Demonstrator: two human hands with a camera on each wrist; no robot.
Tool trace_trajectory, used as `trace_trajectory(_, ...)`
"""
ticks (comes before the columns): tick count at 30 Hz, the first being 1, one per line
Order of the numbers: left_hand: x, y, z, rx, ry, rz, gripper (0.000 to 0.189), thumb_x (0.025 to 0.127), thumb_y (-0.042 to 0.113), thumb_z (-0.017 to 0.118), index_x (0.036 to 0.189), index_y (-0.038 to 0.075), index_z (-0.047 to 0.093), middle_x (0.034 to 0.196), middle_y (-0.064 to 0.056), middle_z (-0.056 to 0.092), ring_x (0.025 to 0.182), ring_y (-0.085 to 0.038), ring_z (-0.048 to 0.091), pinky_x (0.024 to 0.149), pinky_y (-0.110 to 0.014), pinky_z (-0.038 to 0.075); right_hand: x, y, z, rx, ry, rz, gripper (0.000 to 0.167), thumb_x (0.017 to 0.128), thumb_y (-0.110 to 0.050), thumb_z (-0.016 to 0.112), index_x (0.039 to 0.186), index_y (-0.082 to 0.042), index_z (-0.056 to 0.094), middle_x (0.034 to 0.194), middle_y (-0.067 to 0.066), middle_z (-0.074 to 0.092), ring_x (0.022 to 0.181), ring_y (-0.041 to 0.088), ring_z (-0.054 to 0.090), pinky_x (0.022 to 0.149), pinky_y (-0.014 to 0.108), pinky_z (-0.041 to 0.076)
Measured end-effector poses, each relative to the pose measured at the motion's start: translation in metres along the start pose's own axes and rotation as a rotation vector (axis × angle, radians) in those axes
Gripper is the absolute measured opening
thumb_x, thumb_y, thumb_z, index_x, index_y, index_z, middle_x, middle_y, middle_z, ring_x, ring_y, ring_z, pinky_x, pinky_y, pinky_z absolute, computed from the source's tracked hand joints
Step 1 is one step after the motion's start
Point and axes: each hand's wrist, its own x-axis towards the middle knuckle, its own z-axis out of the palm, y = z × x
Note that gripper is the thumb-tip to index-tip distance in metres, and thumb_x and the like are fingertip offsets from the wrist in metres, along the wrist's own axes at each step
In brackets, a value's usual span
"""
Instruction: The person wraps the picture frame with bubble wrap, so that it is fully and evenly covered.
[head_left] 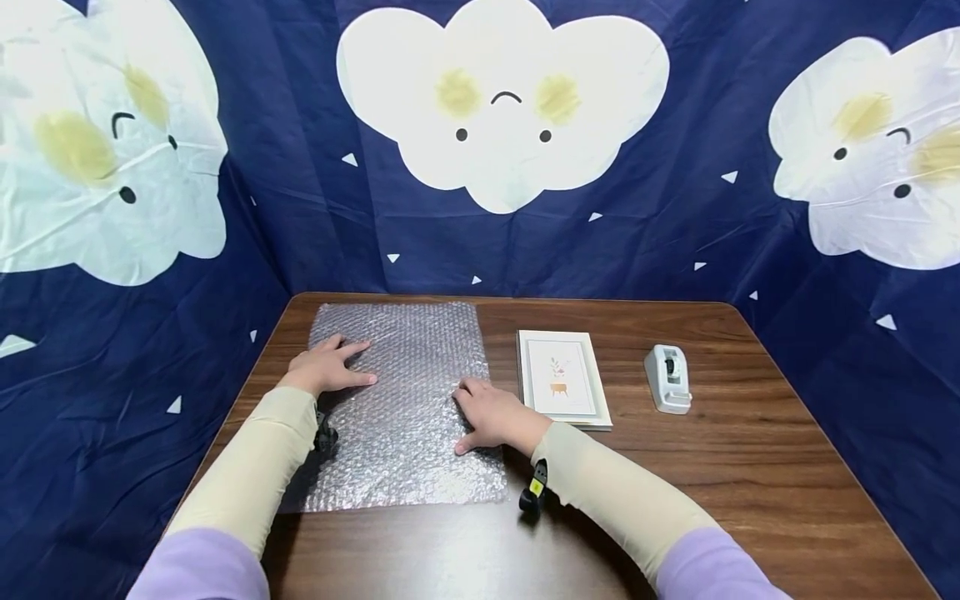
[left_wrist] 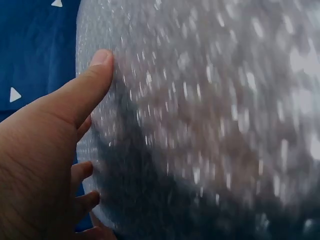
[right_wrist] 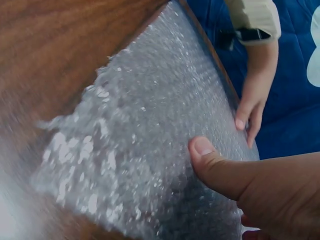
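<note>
A sheet of clear bubble wrap (head_left: 412,417) lies spread on the table's left half. My left hand (head_left: 324,367) rests at its left side, fingers spread, the thumb (left_wrist: 102,60) reaching over the bubbles in the left wrist view. At the sheet's right edge, my right hand (head_left: 491,414) touches the wrap with thumb and forefinger apart. In the right wrist view its thumb (right_wrist: 204,147) lies over the bubble surface, and the other fingers are mostly hidden behind the hand. Neither hand grips anything.
Right of the wrap lies a small stack with a framed-looking plant print (head_left: 558,379) on top. Farther right stands a white tape dispenser (head_left: 667,379). The brown wooden table (head_left: 742,442) meets dark blue cloud-patterned cloth (head_left: 315,208) at its back and sides.
</note>
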Motion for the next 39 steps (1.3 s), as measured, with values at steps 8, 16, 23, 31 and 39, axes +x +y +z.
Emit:
trace_trajectory(8,-0.011,-0.008,0.001,0.026,0.017,-0.001,0.098,0.083,0.081,0.056,0.160,0.025,0.033,0.161,-0.034,0.016,0.142,-0.062,0.019,0.106,-0.080,0.019,0.004,0.020,-0.008,0.046,-0.062,-0.025,0.095,0.084,-0.057,0.074,0.158,-0.012,0.034,0.161,0.012,0.030,0.149,0.029,0.029,0.115,0.042,0.037)
trace_trajectory(16,-0.023,-0.009,0.003,0.036,0.031,-0.019,0.099,0.083,0.081,0.056,0.159,0.021,0.035,0.160,-0.035,0.016,0.138,-0.066,0.021,0.106,-0.081,0.014,0.008,0.036,-0.016,0.028,-0.075,-0.023,0.091,0.087,-0.048,0.075,0.158,-0.009,0.034,0.164,0.012,0.027,0.151,0.030,0.026,0.119,0.042,0.030)
trace_trajectory(23,-0.018,0.003,-0.006,0.147,0.057,-0.038,0.098,0.082,0.078,0.059,0.156,0.015,0.041,0.155,-0.038,0.027,0.137,-0.064,0.027,0.108,-0.079,0.017,0.008,0.033,-0.020,0.105,0.023,0.019,0.080,0.093,-0.040,0.073,0.155,-0.005,0.039,0.159,0.018,0.035,0.147,0.033,0.033,0.118,0.043,0.032)
trace_trajectory(31,0.007,0.002,-0.009,-0.064,0.024,0.023,0.094,0.089,0.071,0.058,0.163,0.024,0.023,0.164,-0.032,0.002,0.143,-0.066,-0.003,0.102,-0.086,0.003,-0.009,-0.015,-0.001,-0.044,0.148,0.084,0.098,0.077,-0.076,0.069,0.138,-0.002,0.054,0.123,0.019,0.055,0.118,0.032,0.054,0.101,0.043,0.048)
trace_trajectory(39,-0.001,-0.002,0.001,-0.112,-0.004,0.006,0.096,0.085,0.071,0.063,0.161,0.023,0.029,0.163,-0.033,0.002,0.142,-0.068,-0.003,0.094,-0.091,0.010,-0.007,-0.007,0.003,-0.064,0.108,0.096,0.098,0.074,-0.073,0.074,0.142,-0.006,0.052,0.126,0.019,0.053,0.123,0.033,0.051,0.105,0.043,0.045)
